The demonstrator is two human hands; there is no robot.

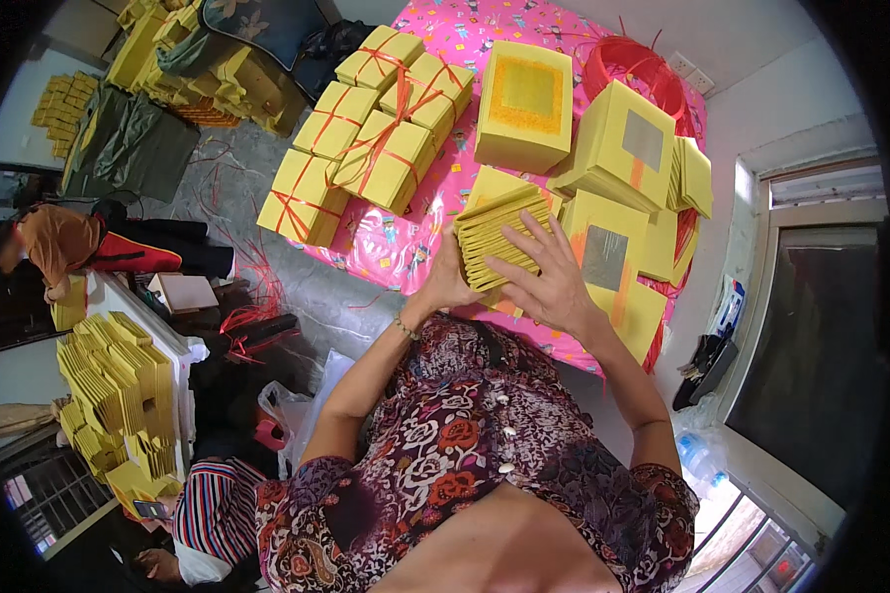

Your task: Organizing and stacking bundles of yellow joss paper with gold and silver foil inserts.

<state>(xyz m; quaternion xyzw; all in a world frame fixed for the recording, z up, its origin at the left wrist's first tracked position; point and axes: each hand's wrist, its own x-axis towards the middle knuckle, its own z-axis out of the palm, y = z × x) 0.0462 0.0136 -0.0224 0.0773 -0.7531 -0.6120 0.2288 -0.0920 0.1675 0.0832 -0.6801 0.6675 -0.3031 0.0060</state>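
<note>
On the tabletop (405, 247), under its pink patterned cloth, nearly everything is yellow paper. Largest, at the far left corner of the tabletop, sit six bundles (371, 128) tied crosswise with red string, packed edge to edge. To the right of them, at the far middle, stands a tall block (524, 104) with a gold square on its top sheet. Further right lies a stack (631, 148) with a silver square and an orange stripe, and behind it, at the far right corner, a coil of red string (628, 64). Nearer the front right edge are flatter piles (608, 259) with the same silver square.

At the front edge of the tabletop, the person holds a fanned sheaf (499, 237) of yellow sheets, raised a little and tilted. The left hand (447, 282) grips its lower left edge, fingers wrapped behind it and mostly hidden. The right hand (554, 282) lies on the sheaf's right side, fingers (532, 237) spread wide and flat across the sheet edges.

Left of the tabletop, lower down, more yellow paper (119, 385) is heaped on a white surface, with another person in a striped sleeve (218, 509) beside it.
</note>
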